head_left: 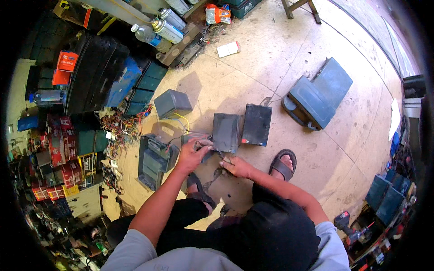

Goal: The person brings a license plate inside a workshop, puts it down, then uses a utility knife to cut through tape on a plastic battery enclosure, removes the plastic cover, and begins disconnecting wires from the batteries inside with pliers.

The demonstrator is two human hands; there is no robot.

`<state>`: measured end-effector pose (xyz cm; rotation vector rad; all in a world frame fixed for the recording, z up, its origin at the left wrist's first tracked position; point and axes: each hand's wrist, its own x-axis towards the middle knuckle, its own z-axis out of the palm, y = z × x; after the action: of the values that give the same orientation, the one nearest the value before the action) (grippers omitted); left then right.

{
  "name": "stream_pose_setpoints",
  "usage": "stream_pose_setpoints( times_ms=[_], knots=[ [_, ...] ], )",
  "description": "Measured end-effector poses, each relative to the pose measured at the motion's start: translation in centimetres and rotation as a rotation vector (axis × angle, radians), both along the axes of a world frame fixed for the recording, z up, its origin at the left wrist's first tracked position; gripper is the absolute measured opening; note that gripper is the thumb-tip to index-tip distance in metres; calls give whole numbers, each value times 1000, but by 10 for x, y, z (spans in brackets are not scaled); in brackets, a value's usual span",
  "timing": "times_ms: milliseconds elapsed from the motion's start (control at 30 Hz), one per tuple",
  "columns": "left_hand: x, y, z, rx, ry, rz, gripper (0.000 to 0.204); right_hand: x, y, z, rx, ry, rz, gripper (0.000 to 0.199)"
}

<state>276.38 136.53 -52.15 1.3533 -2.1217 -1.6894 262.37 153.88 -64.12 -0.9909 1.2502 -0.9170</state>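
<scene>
My left hand [194,154] and my right hand [237,167] are close together in front of my knees, fingers closed. Between them runs a thin dark strand [218,152], like a cable, pinched at each end; its exact kind is too small to tell. Just beyond stand two dark grey block batteries [226,128] [257,124], one with a red terminal mark. A third grey block [172,103] stands farther left, a yellow wire [185,120] near it. An opened dark casing [155,161] lies left of my left hand. Part of another block is hidden under that hand.
A closed dark blue-green case [318,95] lies to the right on the tiled floor. Tangled wires [122,124] and stacked boxes [61,140] crowd the left. Spray cans [168,30] stand at the back. A power drill [344,222] sits at lower right. My sandalled foot [284,165] is beside the batteries.
</scene>
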Motion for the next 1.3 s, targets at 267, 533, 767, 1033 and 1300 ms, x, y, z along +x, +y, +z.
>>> stream_pose_setpoints(
  times_ms=[267,533,767,1033,1300],
  knots=[
    [-5,-4,10,-93,-95,-110,12,-16,-7,19,236,-235,163,41],
    [2,-5,1,-99,-57,-111,13,-2,-3,0,210,-355,124,41],
    [-2,-3,8,-98,-62,-103,12,-12,-3,13,167,-359,156,40],
    [1,-3,0,-121,-27,-79,12,-14,-10,11,172,-342,161,37],
    [-1,-5,6,-96,-62,-126,13,-15,-6,9,200,-337,184,34]
  ],
)
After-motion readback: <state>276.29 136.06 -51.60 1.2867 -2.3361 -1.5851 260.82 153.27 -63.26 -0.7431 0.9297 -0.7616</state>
